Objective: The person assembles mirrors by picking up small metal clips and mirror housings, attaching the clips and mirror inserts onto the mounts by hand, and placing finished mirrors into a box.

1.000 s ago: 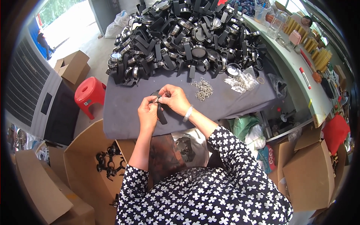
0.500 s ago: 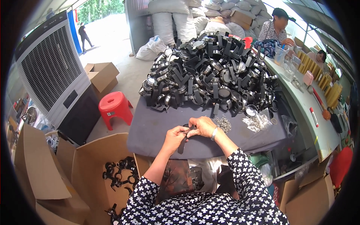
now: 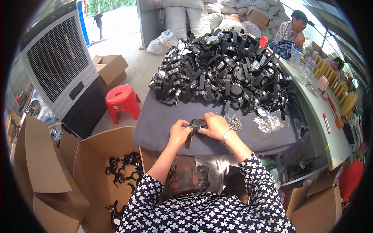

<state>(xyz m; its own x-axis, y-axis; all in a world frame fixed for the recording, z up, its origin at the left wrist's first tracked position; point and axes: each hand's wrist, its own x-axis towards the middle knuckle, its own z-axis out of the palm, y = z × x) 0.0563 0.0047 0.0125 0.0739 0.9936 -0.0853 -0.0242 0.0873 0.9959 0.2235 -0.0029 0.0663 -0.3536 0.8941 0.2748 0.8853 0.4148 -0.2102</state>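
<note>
Fingers of the left hand point(image 3: 180, 133) pinch one side of a round black strapped piece point(image 3: 199, 123) near the frame's centre; the right hand point(image 3: 216, 126) grips its other edge. It looks light and stiff, its smooth face probably slippery, so the rim suits holding. Small metal parts point(image 3: 234, 122) lie just right; similar pieces point(image 3: 221, 75) heap above on the desk point(image 3: 159, 120).

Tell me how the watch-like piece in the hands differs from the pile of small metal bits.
The watch-like piece is mostly black; the metal bits are silvery. The piece is held between left hand and right hand; the bits lie loose. The piece is larger than any single bit. Both are over the grey cloth.
</note>
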